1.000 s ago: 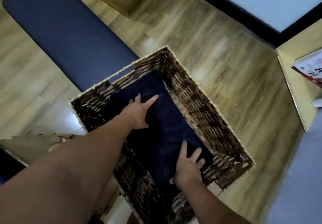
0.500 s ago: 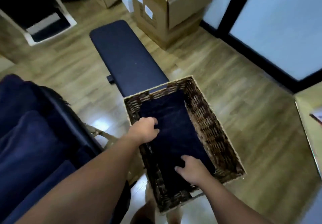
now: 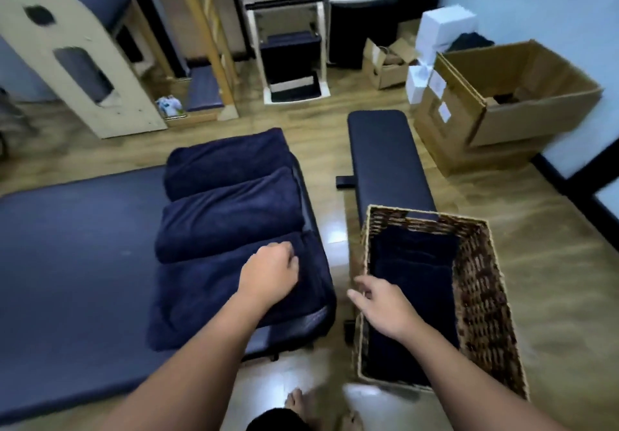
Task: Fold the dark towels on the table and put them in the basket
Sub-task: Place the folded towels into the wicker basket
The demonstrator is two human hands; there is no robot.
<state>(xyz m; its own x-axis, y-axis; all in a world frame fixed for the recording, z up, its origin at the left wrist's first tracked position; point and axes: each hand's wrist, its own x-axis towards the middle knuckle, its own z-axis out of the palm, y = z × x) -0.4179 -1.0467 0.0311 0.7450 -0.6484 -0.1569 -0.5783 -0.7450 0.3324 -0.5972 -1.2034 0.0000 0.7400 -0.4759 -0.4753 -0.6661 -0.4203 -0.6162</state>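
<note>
A strip of bare floor (image 3: 330, 229) is left open between the surface (image 3: 67, 263) and the basket (image 3: 482, 300). The surface's right end is taken up by three dark towels (image 3: 227, 216) lying side by side; its left part is bare. The basket's open top is unobstructed, with a folded towel (image 3: 415, 263) lying low inside. Beyond the basket, passage is blocked by a padded bench (image 3: 385, 155) touching its far rim and cardboard boxes (image 3: 502, 102).

Left hand (image 3: 269, 271) fingertips hidden, curled into nearest towel (image 3: 207, 283); grip unclear.
</note>
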